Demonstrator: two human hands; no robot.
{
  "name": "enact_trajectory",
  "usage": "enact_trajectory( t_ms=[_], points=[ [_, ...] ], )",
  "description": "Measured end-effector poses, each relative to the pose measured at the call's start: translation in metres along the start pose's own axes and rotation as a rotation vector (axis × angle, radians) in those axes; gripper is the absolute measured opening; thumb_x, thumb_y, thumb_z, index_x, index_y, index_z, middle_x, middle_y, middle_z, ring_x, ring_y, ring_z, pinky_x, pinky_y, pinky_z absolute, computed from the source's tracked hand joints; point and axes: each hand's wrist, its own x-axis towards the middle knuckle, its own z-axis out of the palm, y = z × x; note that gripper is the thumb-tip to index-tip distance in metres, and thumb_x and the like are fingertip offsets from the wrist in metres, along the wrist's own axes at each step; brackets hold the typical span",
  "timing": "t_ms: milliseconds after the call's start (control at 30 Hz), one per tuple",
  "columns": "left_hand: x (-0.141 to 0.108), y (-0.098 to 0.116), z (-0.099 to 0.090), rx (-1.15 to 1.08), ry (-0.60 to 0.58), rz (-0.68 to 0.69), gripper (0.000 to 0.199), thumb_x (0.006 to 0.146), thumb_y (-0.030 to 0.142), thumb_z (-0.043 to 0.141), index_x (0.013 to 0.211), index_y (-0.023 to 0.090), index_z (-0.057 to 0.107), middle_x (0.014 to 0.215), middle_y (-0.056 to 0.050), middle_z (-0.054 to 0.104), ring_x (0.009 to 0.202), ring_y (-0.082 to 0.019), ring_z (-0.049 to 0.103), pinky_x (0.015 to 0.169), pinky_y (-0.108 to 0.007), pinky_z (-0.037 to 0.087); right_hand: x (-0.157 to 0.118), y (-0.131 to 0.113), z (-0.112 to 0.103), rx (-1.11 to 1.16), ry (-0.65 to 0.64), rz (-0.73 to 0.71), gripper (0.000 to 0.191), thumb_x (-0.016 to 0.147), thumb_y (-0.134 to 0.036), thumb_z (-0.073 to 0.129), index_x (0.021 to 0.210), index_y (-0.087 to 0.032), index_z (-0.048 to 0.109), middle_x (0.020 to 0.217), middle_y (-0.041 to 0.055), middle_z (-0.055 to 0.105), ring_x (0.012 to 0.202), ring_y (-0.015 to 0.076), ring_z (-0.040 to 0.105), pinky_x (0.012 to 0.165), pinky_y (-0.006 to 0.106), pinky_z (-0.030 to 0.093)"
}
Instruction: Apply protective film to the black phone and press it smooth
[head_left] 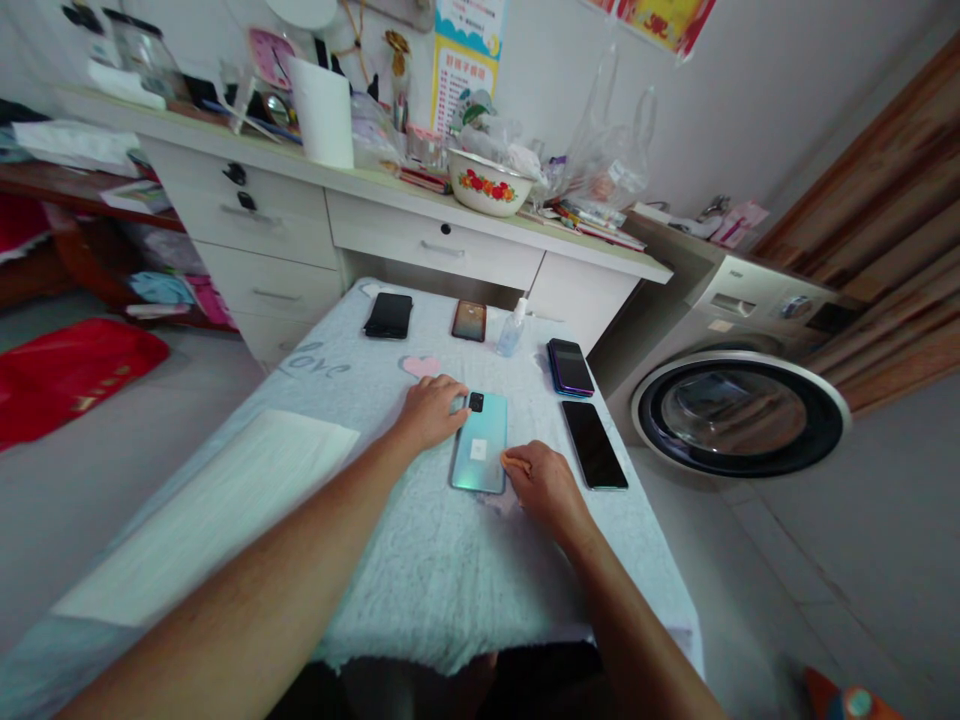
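Observation:
A light teal phone [489, 425] lies back up on the cloth-covered table [420, 560], with a small white sticker on its back and a dark camera block at the top. My left hand [433, 412] rests at its upper left edge, fingers apart, thumb beside the camera block. At the lower right edge of the phone, my right hand [544, 480] is closed in a pinch on a small orange item [514, 461]. Right of that hand lies a black-screened phone [595, 446].
Further back are a black phone stack [389, 315], a small brownish phone [469, 320], a clear spray bottle [512, 328] and stacked dark phones [571, 367]. White paper [217, 510] lies left. A desk [442, 243] and a washing machine [739, 370] stand beyond.

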Motion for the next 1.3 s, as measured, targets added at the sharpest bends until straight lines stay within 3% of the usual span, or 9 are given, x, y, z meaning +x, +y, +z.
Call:
enact_trajectory(
  t_ms=[300,500,700,967,1300],
  points=[
    [-0.001,0.001,-0.002,0.007,-0.003,0.007,0.029,0.082,0.034,0.055,0.106,0.022,0.066,0.114,-0.007,0.063,0.105,-0.026,0.054,0.093,-0.040,0.041,-0.025,-0.004,0.003,0.065,-0.019,-0.003,0.019,0.089,-0.020,0.053,0.088,-0.019,0.072,0.081,0.0039,0.065,0.067,0.0137,0.057,0.064,0.023,0.039],
    [-0.001,0.002,-0.001,0.006,-0.008,-0.007,0.028,0.082,0.035,0.055,0.105,0.023,0.066,0.114,-0.006,0.063,0.104,-0.026,0.054,0.092,-0.039,0.042,-0.038,-0.012,-0.004,0.053,-0.046,-0.061,0.020,0.089,-0.013,0.053,0.079,-0.019,0.070,0.078,0.0021,0.060,0.072,0.0134,0.056,0.067,0.023,0.037],
    [-0.001,0.002,-0.002,0.013,-0.010,-0.011,0.030,0.082,0.035,0.056,0.107,0.024,0.066,0.114,-0.006,0.064,0.105,-0.027,0.054,0.091,-0.040,0.041,-0.038,-0.015,-0.005,0.033,-0.057,-0.107,0.018,0.090,-0.013,0.054,0.088,-0.019,0.071,0.084,0.0026,0.059,0.076,0.0135,0.057,0.071,0.023,0.037],
    [-0.001,0.001,-0.001,0.003,-0.007,-0.001,0.030,0.082,0.035,0.056,0.107,0.024,0.066,0.115,-0.005,0.064,0.105,-0.026,0.054,0.090,-0.039,0.041,-0.016,-0.016,-0.008,-0.119,-0.118,-0.135,0.021,0.093,-0.017,0.050,0.084,-0.019,0.069,0.084,0.0020,0.056,0.073,0.0118,0.055,0.066,0.022,0.033],
    [-0.001,-0.002,0.001,0.008,0.008,0.020,0.031,0.082,0.036,0.056,0.109,0.024,0.065,0.114,-0.005,0.064,0.104,-0.027,0.055,0.089,-0.040,0.042,0.041,-0.022,-0.021,-0.340,-0.184,-0.138,0.029,0.095,-0.021,0.044,0.088,-0.019,0.072,0.091,0.0085,0.063,0.080,0.0168,0.059,0.072,0.026,0.036]
  ],
)
